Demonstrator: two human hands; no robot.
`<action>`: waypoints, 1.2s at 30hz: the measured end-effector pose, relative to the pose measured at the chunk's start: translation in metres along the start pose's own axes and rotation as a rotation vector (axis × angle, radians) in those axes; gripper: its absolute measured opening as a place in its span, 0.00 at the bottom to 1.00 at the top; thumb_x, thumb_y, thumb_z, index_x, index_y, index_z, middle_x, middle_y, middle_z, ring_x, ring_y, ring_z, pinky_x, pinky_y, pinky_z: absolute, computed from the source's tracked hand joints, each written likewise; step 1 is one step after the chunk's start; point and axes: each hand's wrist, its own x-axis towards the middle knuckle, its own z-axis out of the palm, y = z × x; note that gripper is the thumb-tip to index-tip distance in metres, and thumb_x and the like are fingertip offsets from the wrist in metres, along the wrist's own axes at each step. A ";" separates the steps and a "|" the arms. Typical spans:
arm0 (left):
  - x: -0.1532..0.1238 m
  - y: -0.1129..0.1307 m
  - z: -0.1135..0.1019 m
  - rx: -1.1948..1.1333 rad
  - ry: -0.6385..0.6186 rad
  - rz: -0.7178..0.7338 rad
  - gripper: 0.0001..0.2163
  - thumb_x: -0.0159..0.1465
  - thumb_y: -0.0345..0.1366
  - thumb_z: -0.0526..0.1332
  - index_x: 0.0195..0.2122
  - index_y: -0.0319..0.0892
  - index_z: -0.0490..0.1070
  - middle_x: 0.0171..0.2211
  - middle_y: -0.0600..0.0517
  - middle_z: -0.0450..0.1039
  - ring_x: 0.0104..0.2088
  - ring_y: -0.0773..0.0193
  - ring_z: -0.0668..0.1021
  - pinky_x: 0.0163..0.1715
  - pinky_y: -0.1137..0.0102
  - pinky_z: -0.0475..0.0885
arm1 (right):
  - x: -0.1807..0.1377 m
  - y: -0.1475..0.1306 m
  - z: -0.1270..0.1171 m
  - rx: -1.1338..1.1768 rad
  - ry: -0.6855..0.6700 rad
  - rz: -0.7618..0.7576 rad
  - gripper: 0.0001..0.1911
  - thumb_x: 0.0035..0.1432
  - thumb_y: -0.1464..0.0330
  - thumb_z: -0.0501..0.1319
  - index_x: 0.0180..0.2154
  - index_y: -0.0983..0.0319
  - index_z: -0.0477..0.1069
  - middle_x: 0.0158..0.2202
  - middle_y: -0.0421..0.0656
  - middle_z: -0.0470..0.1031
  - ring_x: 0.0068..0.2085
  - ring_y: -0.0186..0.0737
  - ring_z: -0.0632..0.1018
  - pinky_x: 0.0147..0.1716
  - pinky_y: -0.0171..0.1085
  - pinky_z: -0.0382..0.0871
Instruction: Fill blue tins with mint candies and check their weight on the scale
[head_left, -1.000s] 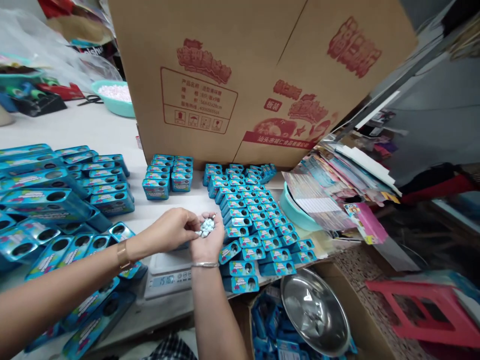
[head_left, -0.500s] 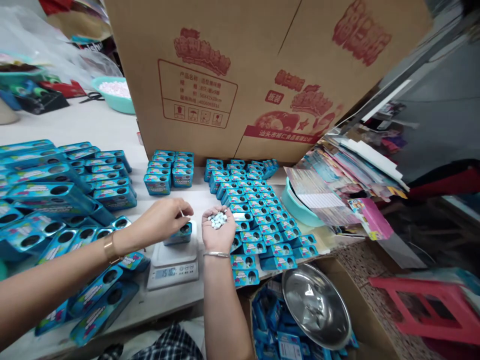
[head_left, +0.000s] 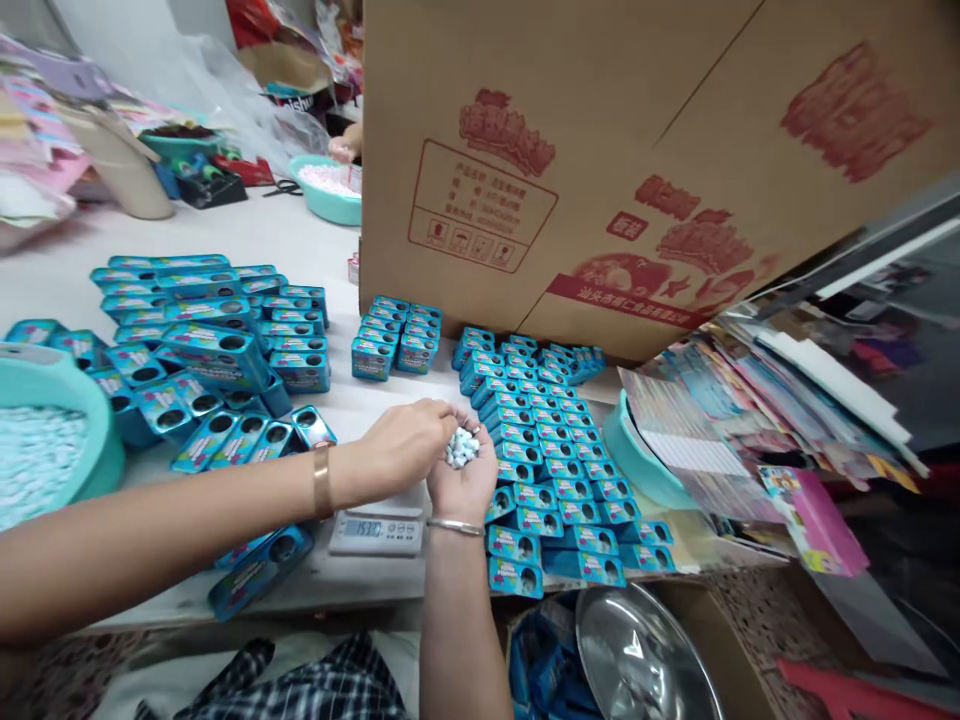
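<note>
Candies sit beyond and right of the scale, in the right hand's cupped, unclosed grip. The left hand meets that palm, hiding part of the scale; whether its grip pinches one, I cannot tell. Left of the scale, a basin holds more. Behind, a carton reads "板装". Boxes flank the scale.

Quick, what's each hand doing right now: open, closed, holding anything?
Right hand: open, palm up, holding small pale blue pieces.
Left hand: fingers bent beside those pieces; whether it pinches any cannot be told.
</note>
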 end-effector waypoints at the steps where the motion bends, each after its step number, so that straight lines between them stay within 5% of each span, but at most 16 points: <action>1: 0.000 0.000 0.001 -0.009 0.003 -0.002 0.11 0.65 0.27 0.52 0.42 0.35 0.73 0.42 0.41 0.75 0.42 0.55 0.76 0.42 0.62 0.72 | -0.001 0.000 0.000 -0.010 0.008 0.006 0.11 0.58 0.73 0.52 0.27 0.62 0.70 0.27 0.40 0.77 0.36 0.30 0.80 0.41 0.31 0.75; 10: -0.002 -0.001 0.005 -0.092 0.065 0.050 0.11 0.66 0.29 0.52 0.45 0.39 0.71 0.41 0.44 0.74 0.43 0.57 0.75 0.44 0.62 0.71 | 0.001 -0.001 -0.001 -0.043 -0.001 -0.019 0.11 0.57 0.74 0.52 0.27 0.63 0.71 0.28 0.41 0.79 0.33 0.30 0.80 0.40 0.32 0.76; 16: -0.013 -0.022 0.004 -0.215 0.178 -0.026 0.14 0.65 0.35 0.55 0.51 0.42 0.66 0.47 0.45 0.72 0.46 0.58 0.74 0.45 0.65 0.70 | 0.002 -0.018 -0.009 -0.015 -0.044 -0.085 0.10 0.57 0.74 0.53 0.25 0.61 0.68 0.26 0.38 0.78 0.35 0.34 0.81 0.44 0.44 0.77; 19: -0.022 -0.038 0.018 -0.026 0.045 -0.031 0.23 0.56 0.39 0.64 0.52 0.40 0.66 0.49 0.41 0.71 0.50 0.48 0.72 0.51 0.55 0.66 | 0.005 -0.032 -0.013 0.019 -0.022 -0.140 0.10 0.57 0.73 0.54 0.24 0.60 0.67 0.26 0.37 0.78 0.34 0.33 0.81 0.45 0.43 0.77; 21: -0.021 -0.047 0.028 0.083 -0.063 -0.002 0.18 0.54 0.38 0.65 0.45 0.41 0.70 0.43 0.43 0.73 0.47 0.47 0.73 0.52 0.50 0.62 | 0.006 -0.040 -0.013 0.026 -0.024 -0.159 0.09 0.56 0.73 0.55 0.25 0.60 0.67 0.26 0.37 0.78 0.33 0.32 0.81 0.45 0.42 0.77; 29: 0.063 -0.110 0.033 0.247 0.087 -0.056 0.09 0.56 0.33 0.59 0.38 0.42 0.72 0.37 0.45 0.74 0.47 0.48 0.71 0.60 0.41 0.47 | -0.002 -0.068 -0.019 0.128 0.025 -0.153 0.10 0.59 0.73 0.53 0.27 0.60 0.69 0.26 0.37 0.78 0.33 0.29 0.81 0.42 0.37 0.78; 33: 0.093 -0.124 0.030 0.257 0.196 -0.110 0.18 0.60 0.33 0.56 0.52 0.39 0.67 0.51 0.38 0.69 0.56 0.44 0.65 0.61 0.39 0.40 | -0.011 -0.092 -0.025 0.185 0.067 -0.237 0.14 0.61 0.73 0.51 0.25 0.61 0.68 0.25 0.38 0.77 0.33 0.30 0.81 0.40 0.37 0.79; 36: 0.087 -0.110 0.028 0.241 0.216 -0.126 0.25 0.61 0.39 0.57 0.60 0.39 0.59 0.59 0.36 0.62 0.60 0.42 0.61 0.61 0.38 0.41 | -0.018 -0.105 -0.029 0.234 0.071 -0.266 0.15 0.63 0.72 0.50 0.25 0.61 0.69 0.26 0.38 0.77 0.32 0.29 0.81 0.41 0.36 0.79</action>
